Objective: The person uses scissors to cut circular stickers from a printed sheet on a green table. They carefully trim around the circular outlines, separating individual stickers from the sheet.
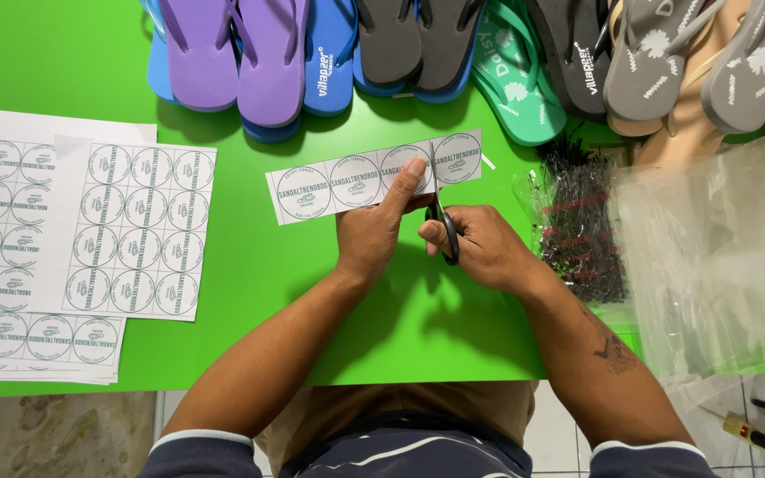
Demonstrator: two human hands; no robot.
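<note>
Both forearms extend over the green table. Left hand pinches a label strip; right hand grips scissors, blades between third and fourth labels. Uncut sheets lie left.

A: What's showing around the work area?
B: Bright green table taking up most of the view, evenly lit. White floor tiles showing below its near edge.
</note>
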